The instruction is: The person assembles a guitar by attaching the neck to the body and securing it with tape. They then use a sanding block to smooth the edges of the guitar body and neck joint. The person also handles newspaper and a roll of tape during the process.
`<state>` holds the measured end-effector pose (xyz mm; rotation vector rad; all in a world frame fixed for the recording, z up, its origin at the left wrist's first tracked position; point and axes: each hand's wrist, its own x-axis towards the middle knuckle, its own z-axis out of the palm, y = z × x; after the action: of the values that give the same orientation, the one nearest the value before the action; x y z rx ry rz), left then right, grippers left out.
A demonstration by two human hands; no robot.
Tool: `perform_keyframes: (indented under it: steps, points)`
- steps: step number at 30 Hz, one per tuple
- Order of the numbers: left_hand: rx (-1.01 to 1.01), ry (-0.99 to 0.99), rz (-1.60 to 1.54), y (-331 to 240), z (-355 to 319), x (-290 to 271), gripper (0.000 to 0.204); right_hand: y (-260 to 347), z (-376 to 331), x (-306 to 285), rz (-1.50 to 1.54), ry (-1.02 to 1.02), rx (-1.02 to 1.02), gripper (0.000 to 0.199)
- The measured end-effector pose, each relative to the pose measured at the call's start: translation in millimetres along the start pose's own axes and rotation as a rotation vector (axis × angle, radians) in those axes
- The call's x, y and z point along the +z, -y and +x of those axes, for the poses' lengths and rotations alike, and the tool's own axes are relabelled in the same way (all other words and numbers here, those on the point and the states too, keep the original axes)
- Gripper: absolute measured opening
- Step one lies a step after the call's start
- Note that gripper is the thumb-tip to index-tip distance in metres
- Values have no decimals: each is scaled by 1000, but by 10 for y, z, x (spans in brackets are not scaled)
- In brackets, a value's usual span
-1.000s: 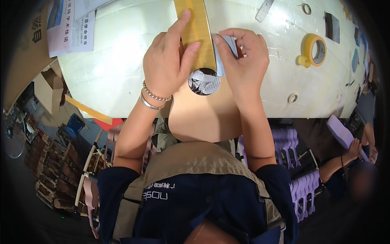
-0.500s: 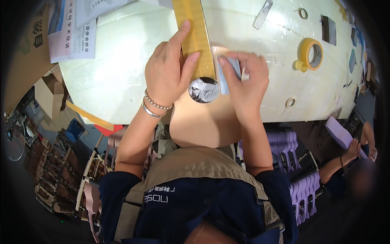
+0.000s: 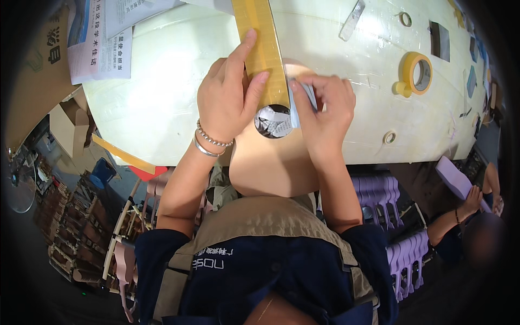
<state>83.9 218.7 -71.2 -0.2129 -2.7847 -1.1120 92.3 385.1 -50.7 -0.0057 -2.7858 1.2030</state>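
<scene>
Centrally, a smooth, pale tan instrument body (image 3: 273, 168) with rounded curves is seen lying partly on the worktop (image 3: 162, 114), its near end extended past the edge toward the person's apron (image 3: 271, 216). Its round sound hole is filled with crumpled printed paper (image 3: 274, 123). Above the hole, the long, straight neck is covered with glossy yellow tape (image 3: 265, 65). The taped surface is touched by the left hand (image 3: 225, 103), its index finger and thumb spread apart; how the other fingers are placed cannot be told. Just beside the neck, a flat grey-blue piece (image 3: 296, 111) is pinched between the thumb and fingers of the right hand (image 3: 331, 111) and held against the body.

The pale worktop is covered with a shiny, wrinkled film. To the right, a thick yellow tape roll (image 3: 417, 73) is set down, with two small rings (image 3: 405, 19) well apart and a dark, thin rectangle (image 3: 440, 41). At the left, printed sheets (image 3: 105, 54) are spread. Beyond, lilac instrument bodies (image 3: 406, 262) are racked in a row, and another lilac body (image 3: 455, 177) is held by a co-worker's hand (image 3: 472, 199).
</scene>
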Motion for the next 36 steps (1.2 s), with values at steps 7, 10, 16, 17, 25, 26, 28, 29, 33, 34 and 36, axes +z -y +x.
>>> perform_keyframes:
  steps: [7, 10, 16, 17, 25, 26, 28, 29, 33, 34, 36]
  points:
    - [21, -35, -10, 25, 8, 24, 53, -8, 201, 80, 2, -37, -96, 13]
    - [3, -17, 4, -2, -39, 10, 53, -8, 96, 4, -28, 28, -66, 12]
    - [-137, 135, -4, -74, 2, -78, 50, -34, 222, 73, -15, -7, -128, 11]
    - [-91, 81, 10, -48, -12, -65, 51, -19, 76, 17, -14, 16, -102, 11]
    - [-2, -30, -12, 28, -10, 29, 51, -13, 202, 71, -3, -18, -115, 14]
    - [-3, -30, -1, 25, -27, 25, 51, -17, 51, 16, -12, -5, -88, 14]
    - [6, -37, 10, 14, -39, 33, 51, -41, -140, -49, -14, 37, -26, 12]
    - [16, -47, 16, 23, -20, 32, 51, -49, -67, -23, -18, 13, -71, 12]
    - [-14, -18, -24, 5, -24, 30, 51, -86, 426, 51, 41, -77, -102, 7]
    - [-38, 2, -29, -10, -22, 13, 51, -79, 476, 25, 110, -102, -18, 7]
    - [-24, -24, -17, 7, -37, 25, 51, -26, 391, -78, 140, -41, 107, 7]
